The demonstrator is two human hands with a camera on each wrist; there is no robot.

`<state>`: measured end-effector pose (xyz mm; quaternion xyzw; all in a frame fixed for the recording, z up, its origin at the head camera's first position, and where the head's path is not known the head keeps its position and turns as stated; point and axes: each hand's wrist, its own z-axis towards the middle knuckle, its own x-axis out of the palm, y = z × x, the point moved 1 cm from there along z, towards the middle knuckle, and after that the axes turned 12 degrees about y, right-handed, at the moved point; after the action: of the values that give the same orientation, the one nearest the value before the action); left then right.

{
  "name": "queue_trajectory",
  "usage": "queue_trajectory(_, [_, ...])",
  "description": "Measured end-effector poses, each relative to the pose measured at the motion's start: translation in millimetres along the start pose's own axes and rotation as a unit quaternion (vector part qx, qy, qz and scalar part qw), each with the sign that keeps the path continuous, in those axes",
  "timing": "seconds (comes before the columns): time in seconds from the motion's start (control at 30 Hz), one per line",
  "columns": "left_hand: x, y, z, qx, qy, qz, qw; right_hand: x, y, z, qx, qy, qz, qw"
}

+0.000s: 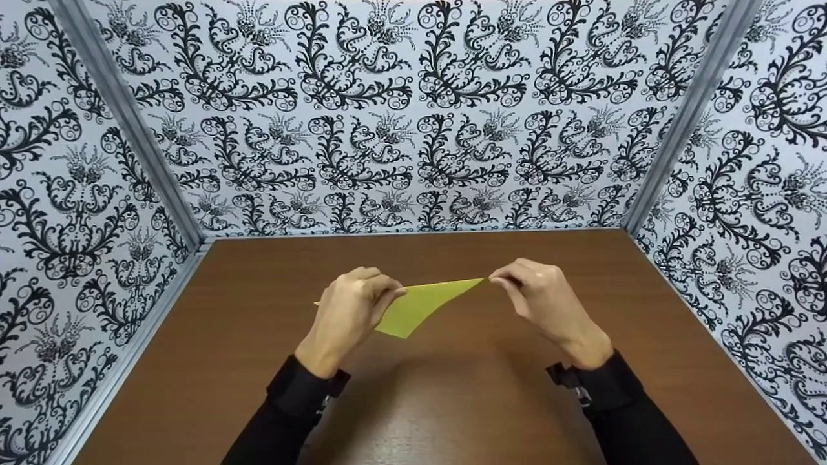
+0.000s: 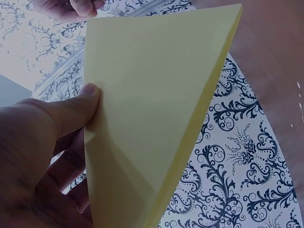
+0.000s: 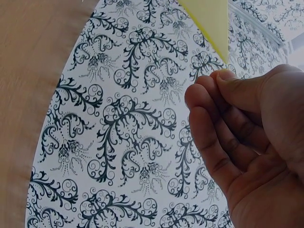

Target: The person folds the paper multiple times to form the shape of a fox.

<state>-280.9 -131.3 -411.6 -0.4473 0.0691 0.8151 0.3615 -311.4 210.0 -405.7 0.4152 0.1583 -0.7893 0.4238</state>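
Observation:
A folded sheet of yellow paper (image 1: 423,307) is held up above the table between both hands. My left hand (image 1: 352,316) pinches its folded upper edge between thumb and fingers and hides part of the sheet in the head view. The right hand (image 1: 555,313) grips the pointed right corner with its fingertips. Up close in the left wrist view, the paper (image 2: 142,95) shows a narrow second layer along its slanted edge, with my thumb (image 2: 78,107) flat on its face. In the right wrist view only the paper's tip (image 3: 211,23) shows, meeting the curled fingers.
A brown wooden table (image 1: 452,400) lies beneath the hands. White walls with black floral print (image 1: 413,116) rise at the back and both sides, joined by grey metal corner posts (image 1: 139,129). Black sleeves (image 1: 278,413) cover both forearms.

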Motion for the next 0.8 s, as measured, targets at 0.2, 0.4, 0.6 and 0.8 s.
queue_trajectory(0.2, [-0.6,-1.3,1.2,0.000,0.007,0.002,1.0000,-0.7,0.0,0.4,0.007,-0.004,0.011,0.9999])
queue_trajectory(0.4, [0.8,-2.4,2.1,0.002,0.007,0.007,1.0000,1.5,1.2,1.8,0.017,-0.020,0.025,0.9993])
queue_trajectory(0.6, [4.6,-6.5,2.6,0.004,0.019,0.012,0.9997,2.0,7.6,4.4,0.024,-0.026,0.035,0.9988])
queue_trajectory(0.8, [10.4,-12.2,1.1,0.010,0.027,0.021,0.9994,6.1,20.3,7.8,0.007,-0.024,0.044,0.9987])
